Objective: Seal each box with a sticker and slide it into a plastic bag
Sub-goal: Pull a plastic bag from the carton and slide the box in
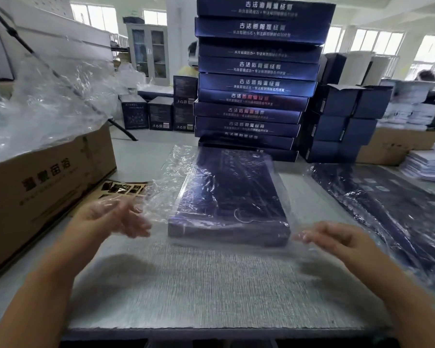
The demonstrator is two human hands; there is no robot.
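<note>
Worktop (199, 285): grey and textured, it runs under and in front of both hands.
Stack of boxes (256, 84): dark blue, with white lettering on the near edges; it stands tall straight beyond the fingers, behind the bagged box.
Carton (43, 187): brown cardboard, to the left of the left fingers, heaped with loose clear plastic (43, 104).
Bagged boxes (392, 209): dark, lying flat in film, to the right of the right fingers.
Plastic bag (176, 169): clear and crinkled around the box, its loose open edge reaching towards both sets of fingers.
Box (231, 197): dark blue and flat, inside the bag on the worktop, between the two hands and just beyond the fingertips.
Left hand (113, 217): blurred; fingers (138, 227) spread and loosely bent, with the bag's film over them.
Right hand (337, 237): fingers (309, 237) fairly straight and close together, pointing at the box's near right corner and lying on the film.
Sticker sheet (123, 188): brown with dark labels, just beyond the left fingers, beside the carton.
</note>
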